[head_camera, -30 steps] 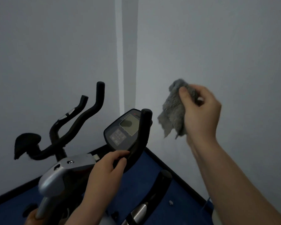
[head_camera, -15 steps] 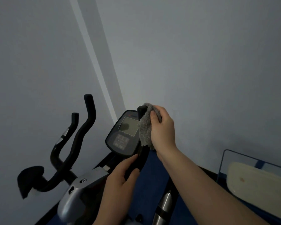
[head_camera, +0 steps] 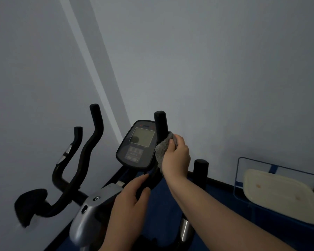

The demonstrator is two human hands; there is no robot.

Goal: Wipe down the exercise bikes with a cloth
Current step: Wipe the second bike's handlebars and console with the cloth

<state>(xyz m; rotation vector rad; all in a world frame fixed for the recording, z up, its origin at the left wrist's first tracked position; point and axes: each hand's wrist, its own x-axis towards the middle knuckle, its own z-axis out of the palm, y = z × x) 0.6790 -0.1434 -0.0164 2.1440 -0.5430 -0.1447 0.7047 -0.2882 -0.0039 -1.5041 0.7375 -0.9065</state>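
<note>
An exercise bike with a black console (head_camera: 138,144) stands in front of me. Its black upright handlebar (head_camera: 160,124) rises just right of the console. My right hand (head_camera: 177,156) is closed around a grey fluffy cloth (head_camera: 162,150), wrapped on that handlebar partway down; the bar's top end shows bare above the cloth. My left hand (head_camera: 130,198) grips the lower curved part of the same bar, just below the console. A second black upright grip (head_camera: 200,169) stands to the right, behind my right forearm.
Another black curved handlebar set (head_camera: 87,156) with a dark pad (head_camera: 30,205) stands at the left against the grey wall. A silver frame housing (head_camera: 91,212) sits below. A blue wire rack (head_camera: 239,171) holding a cream tray (head_camera: 279,194) is at the right. The floor is blue.
My right hand came down from mid-air with the cloth onto the handlebar top, then slid lower along the bar. My left hand kept its hold. The view turned right.
</note>
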